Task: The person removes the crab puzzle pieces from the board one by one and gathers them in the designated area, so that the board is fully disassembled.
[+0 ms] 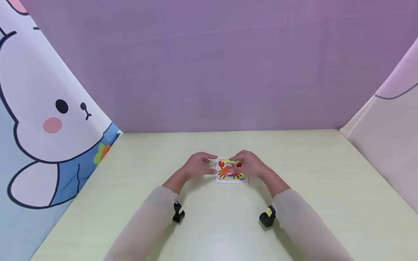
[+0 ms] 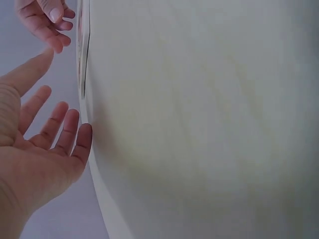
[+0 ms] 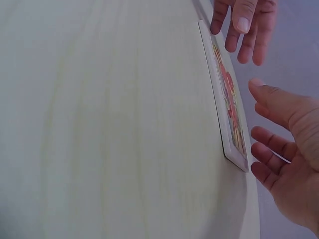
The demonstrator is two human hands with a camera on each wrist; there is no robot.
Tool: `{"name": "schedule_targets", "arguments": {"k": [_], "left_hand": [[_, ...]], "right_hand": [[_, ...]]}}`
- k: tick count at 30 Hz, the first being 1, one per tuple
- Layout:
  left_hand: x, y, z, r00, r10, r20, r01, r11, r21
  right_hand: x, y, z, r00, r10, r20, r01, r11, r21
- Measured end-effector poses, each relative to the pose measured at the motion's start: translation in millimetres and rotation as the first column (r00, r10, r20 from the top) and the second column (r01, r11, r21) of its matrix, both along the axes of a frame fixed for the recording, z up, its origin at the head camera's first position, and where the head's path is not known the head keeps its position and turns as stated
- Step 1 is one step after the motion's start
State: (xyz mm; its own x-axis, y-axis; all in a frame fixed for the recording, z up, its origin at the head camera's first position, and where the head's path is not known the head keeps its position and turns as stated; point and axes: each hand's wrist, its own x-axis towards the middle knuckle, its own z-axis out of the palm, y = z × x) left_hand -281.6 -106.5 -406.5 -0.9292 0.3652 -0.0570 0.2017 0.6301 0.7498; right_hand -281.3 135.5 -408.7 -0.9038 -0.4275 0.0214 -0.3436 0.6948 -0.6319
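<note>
A flat square crab picture board (image 1: 225, 174) with a white border lies on the table, its red crab on a yellow ground. Beside its left edge is my left hand (image 1: 197, 166), thumb and fingers spread apart, fingertips right at the border. My right hand (image 1: 251, 165) reaches over the board's right side, covering part of the picture, with its thumb and fingers apart. In the right wrist view, the board (image 3: 232, 102) appears edge-on, and the fingers of the right hand (image 3: 294, 154) curve loosely near its corner. Nothing sits in the grasp of the left hand (image 2: 45, 149).
The pale wooden table (image 1: 326, 203) stretches around the board. A purple backdrop (image 1: 228, 65) rises behind it, with a cartoon-printed cloth (image 1: 49, 145) on the left and a pale one (image 1: 388, 137) on the right. Small black devices (image 1: 179, 212) are worn at both wrists.
</note>
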Motion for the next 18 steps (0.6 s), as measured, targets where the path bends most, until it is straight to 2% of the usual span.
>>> {"name": "schedule_targets", "arguments": {"k": [8, 18], "left_hand": [[-14.1, 10, -4.4, 1.0, -0.019, 0.007, 0.02, 0.995, -0.095], [-26.7, 17, -7.7, 1.0, -0.023, -0.003, 0.022, 0.983, -0.183]], "right_hand": [[-1.1, -6, -5.7, 0.998, -0.041, 0.049, 0.041, 0.999, -0.001], [-6.2, -11, -11.4, 1.0, -0.018, -0.009, 0.019, 0.998, 0.068]]}}
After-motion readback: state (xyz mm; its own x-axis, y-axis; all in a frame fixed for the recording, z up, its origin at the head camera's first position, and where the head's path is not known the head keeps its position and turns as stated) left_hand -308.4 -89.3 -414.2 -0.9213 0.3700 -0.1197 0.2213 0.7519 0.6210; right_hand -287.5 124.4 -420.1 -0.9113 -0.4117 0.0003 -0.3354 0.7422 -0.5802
